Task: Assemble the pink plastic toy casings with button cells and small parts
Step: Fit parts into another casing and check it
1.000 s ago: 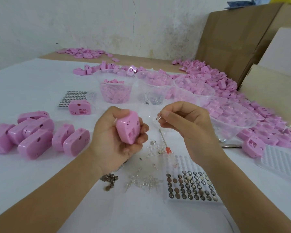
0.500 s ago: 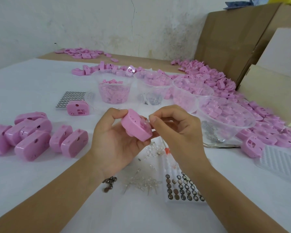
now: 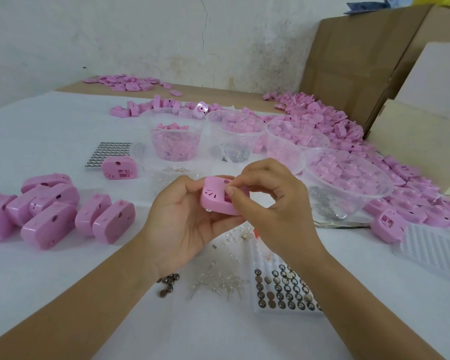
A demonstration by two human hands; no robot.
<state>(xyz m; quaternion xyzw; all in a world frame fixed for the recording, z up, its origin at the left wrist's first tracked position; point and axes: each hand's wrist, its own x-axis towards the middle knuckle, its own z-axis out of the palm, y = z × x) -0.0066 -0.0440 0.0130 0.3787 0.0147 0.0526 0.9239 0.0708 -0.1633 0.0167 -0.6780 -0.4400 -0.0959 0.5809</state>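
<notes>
- 7 or so closed pink shells point(image 3: 50, 211) are noted on the counter point(image 3: 63, 294), well apart from both hands, to the left.
- The left hand point(image 3: 182, 224) is found gripping 1 casing point(image 3: 215, 200), thumb at its left end and fingers curled beneath. The casing is held clear above the counter.
- The casing's long axis is observed to run roughly left to right, slotted face up. Its open recess lies at the right end, toward the right hand.
- The right hand point(image 3: 270, 203) is closed in a pinch, with its fingertips point(image 3: 231, 193) touching the casing at that recess. A small part is judged to be pinched there, but it is hidden.
- The right hand is the nearer to the recess. A short downward press is judged to be called for, with the left hand steadying.
- A tray of button cells point(image 3: 283, 292) lies on the counter beneath the right wrist.
</notes>
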